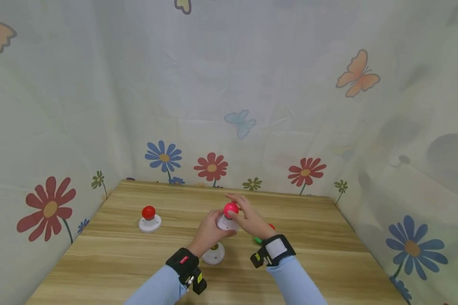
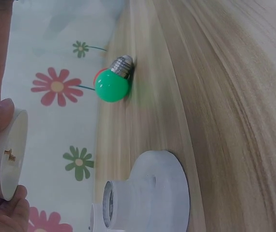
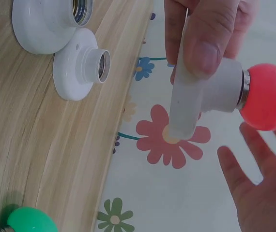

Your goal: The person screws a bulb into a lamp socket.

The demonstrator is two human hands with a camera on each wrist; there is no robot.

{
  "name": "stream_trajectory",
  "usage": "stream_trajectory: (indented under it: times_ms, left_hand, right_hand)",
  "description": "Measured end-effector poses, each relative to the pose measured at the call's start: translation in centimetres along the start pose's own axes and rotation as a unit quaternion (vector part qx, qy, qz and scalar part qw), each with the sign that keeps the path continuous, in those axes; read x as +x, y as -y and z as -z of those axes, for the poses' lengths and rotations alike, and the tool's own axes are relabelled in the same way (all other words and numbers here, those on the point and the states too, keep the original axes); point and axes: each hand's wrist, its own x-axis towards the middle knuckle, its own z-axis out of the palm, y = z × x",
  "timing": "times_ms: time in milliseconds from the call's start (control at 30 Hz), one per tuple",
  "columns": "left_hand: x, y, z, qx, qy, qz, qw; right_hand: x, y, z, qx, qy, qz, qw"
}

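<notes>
My left hand grips the round white base of a lamp holder, raised above the table and tilted. A pinkish-red light bulb sits in its socket, a strip of metal thread showing between bulb and holder. The underside of the base faces the left wrist view, with brass contacts in it. My right hand is at the bulb with fingers spread and extended, not curled round it. In the right wrist view, those fingertips lie right beside the bulb.
A white lamp holder without a bulb stands on the wooden table below my left hand; another holder stands near it. At the left, a red bulb sits in its holder. A green bulb lies beside a partly hidden red one.
</notes>
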Motion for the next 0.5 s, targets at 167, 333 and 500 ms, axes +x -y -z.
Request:
stream_trajectory:
  times_ms: [167, 333, 500]
  left_hand:
    - [-0.04, 0.19, 0.09, 0.009, 0.001, -0.002, 1.0000]
    - [0.03, 0.39, 0.07, 0.003, 0.003, 0.000, 1.0000]
    - [0.09, 0.69, -0.05, 0.002, 0.003, 0.004, 1.0000]
  right_hand:
    - [-0.15, -0.36, 0.08, 0.026, 0.036, 0.027, 0.9986]
    - [-0.01, -0.99, -0.14, 0.031, 0.039, 0.009, 0.9987]
    - [0.10, -0.57, -0.23, 0.000, 0.016, -0.019, 0.9997]
